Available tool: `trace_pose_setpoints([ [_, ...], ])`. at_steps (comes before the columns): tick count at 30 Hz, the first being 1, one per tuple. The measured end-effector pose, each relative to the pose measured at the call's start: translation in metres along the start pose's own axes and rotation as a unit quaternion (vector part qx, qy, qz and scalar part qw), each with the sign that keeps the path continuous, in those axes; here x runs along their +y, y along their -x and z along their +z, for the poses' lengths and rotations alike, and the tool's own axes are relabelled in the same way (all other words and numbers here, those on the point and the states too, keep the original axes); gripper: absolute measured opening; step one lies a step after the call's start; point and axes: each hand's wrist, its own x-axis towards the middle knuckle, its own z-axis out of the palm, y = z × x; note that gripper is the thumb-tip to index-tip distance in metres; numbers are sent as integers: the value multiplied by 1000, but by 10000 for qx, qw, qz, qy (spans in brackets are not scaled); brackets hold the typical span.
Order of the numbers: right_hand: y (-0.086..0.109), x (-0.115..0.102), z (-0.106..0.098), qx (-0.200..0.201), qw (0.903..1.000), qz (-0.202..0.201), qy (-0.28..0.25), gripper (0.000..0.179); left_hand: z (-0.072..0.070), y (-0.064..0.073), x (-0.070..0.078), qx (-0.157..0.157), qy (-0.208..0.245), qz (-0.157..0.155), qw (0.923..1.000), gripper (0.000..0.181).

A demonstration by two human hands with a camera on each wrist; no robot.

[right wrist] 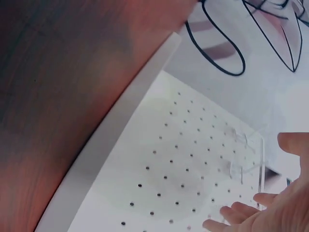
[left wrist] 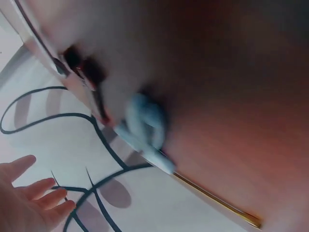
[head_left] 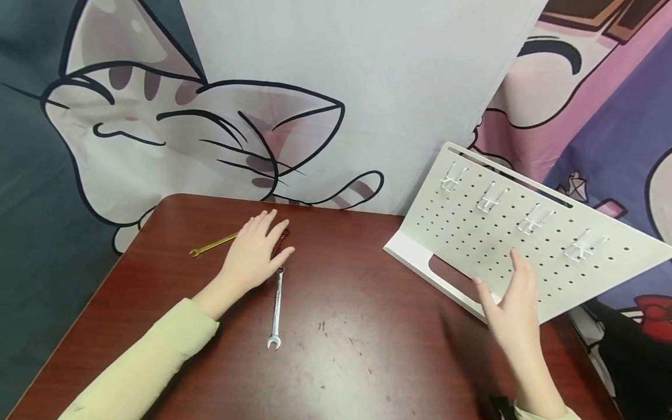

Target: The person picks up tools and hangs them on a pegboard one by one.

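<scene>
cartoon-cat wall cloth [head_left: 220,111] — dark wooden table [head_left: 357,350]

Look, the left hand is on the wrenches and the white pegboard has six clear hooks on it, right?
Not quite. The left hand does rest over the wrenches, beside the silver wrench and the gold wrench, but the head view shows four clear hooks on the white pegboard, not six.

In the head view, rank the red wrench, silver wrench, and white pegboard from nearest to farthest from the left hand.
1. Red wrench: under the fingers of the left hand.
2. Silver wrench: on the table just below the hand, toward the viewer.
3. White pegboard: far across on the right side, by the right hand.
</scene>
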Motion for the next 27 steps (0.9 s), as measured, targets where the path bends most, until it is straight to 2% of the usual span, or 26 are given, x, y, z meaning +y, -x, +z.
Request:
trace_pose_setpoints([
  [2, 3, 0, -6, 227, 9995, 187, -101, 81, 2, -8, 7, 43, 177, 33, 9998, 62],
  [6, 5, 4, -15, 807, 9959, 317, -256, 73, 5, -24, 19, 148, 427, 103, 9989, 59],
  [11, 9, 13, -26, 1448, 9867, 565, -484, 65, 14, -44, 33, 74, 785, 117, 9968, 56],
  [16, 9, 21, -37, 2006, 9712, 1007, -806, 59, 23, -60, 45, -64, 1322, 78, 9912, 51],
  [20, 8, 28, -46, 2443, 9538, 1310, -1163, 54, 28, -73, 57, -273, 1703, 86, 9850, 50],
  [23, 8, 35, -50, 2692, 9387, 1562, -1483, 52, 32, -84, 66, -418, 2033, 33, 9782, 49],
  [27, 9, 45, -53, 2843, 9267, 1840, -1632, 51, 39, -100, 78, -531, 2579, -108, 9646, 47],
])
